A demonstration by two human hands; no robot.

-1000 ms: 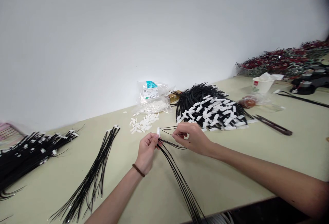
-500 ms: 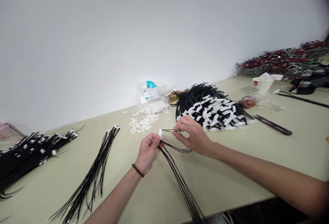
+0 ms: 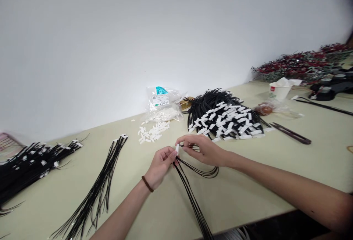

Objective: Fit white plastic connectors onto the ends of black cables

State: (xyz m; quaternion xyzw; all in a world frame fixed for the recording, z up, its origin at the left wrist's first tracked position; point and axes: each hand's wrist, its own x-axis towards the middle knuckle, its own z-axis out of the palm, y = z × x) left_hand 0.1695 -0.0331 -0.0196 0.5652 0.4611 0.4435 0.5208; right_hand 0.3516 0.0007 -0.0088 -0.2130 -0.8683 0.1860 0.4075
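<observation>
Between thumb and fingers my left hand (image 3: 163, 164) grips a small white connector housing (image 3: 177, 148), held upright above the table. Black wires (image 3: 190, 196) run down from it past the table's front edge, and several more loop out to the right. My right hand (image 3: 202, 149) is closed, thumb and fingers pinching thin black wire ends close to the housing; its index fingertip is at the housing's top. Whether the wire tips are inside the housing is too small to tell. Behind my hands lies a scatter of loose white housings (image 3: 154, 131).
A clear bag (image 3: 162, 104) of white housings stands by the wall. Beside it is a big pile of black wires (image 3: 212, 102) with white connectors. Wire bundles (image 3: 102, 177) lie left. Thread snips (image 3: 292, 133), a paper cup (image 3: 280, 91) and red-leaved sprigs (image 3: 300, 63) are right.
My right hand has moved left and slightly down, bringing the wire ends up to the housing. My left hand has shifted a little right, and the looped wires now show more fully.
</observation>
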